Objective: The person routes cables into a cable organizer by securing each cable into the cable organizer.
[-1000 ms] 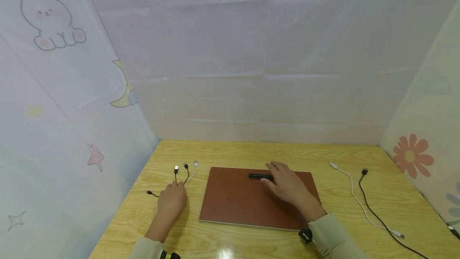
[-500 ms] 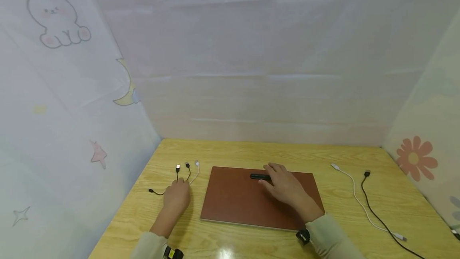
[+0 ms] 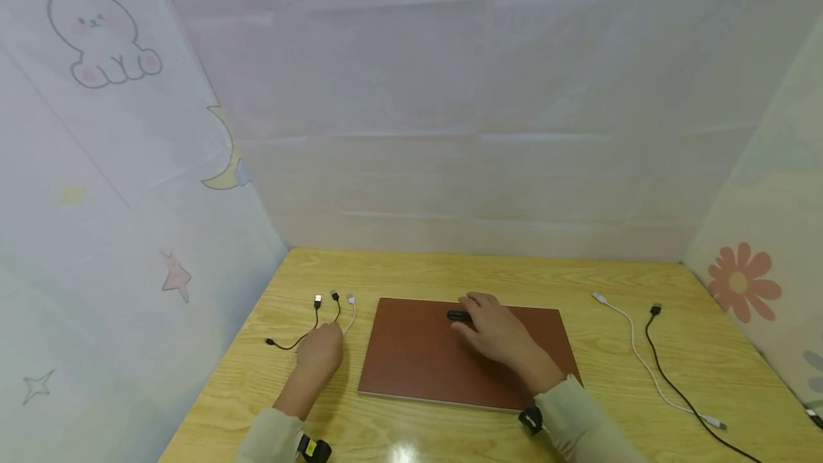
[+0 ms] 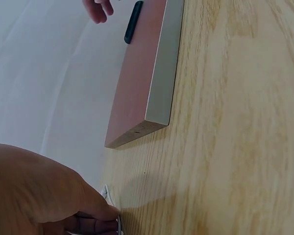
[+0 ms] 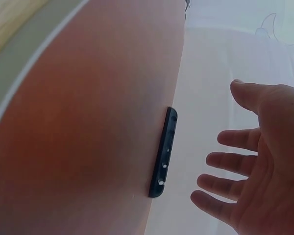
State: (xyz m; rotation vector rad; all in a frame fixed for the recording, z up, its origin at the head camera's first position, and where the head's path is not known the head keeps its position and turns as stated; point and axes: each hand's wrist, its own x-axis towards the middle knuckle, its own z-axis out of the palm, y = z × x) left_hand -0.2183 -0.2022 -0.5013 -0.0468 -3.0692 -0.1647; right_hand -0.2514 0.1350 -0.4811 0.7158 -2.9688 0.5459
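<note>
In the head view my left hand (image 3: pixel 320 349) is low over the table's left side, pinching a white USB cable (image 3: pixel 352 309). The left wrist view shows that cable (image 4: pixel 119 225) at the thumb tip; the other fingers are partly hidden. Beside this hand lie black cables, one with a silver-tipped plug (image 3: pixel 318 302), one with a dark plug (image 3: pixel 335 295), another ending in a small plug (image 3: pixel 270 341). My right hand (image 3: pixel 495 327) hovers with spread fingers over a black notched strip (image 5: pixel 163 154) lying on a brown board (image 3: pixel 431 356). It holds nothing.
On the table's right lie a white cable (image 3: pixel 633 341) and a black cable (image 3: pixel 669 377), crossing near the front. Another dark plug (image 3: pixel 815 419) shows at the far right edge. Printed cloth walls (image 3: pixel 411 127) enclose the table's back and sides.
My left hand has shifted slightly right, and the white cable's plug has slid a little toward me. My right hand has moved left, covering more of the black strip.
</note>
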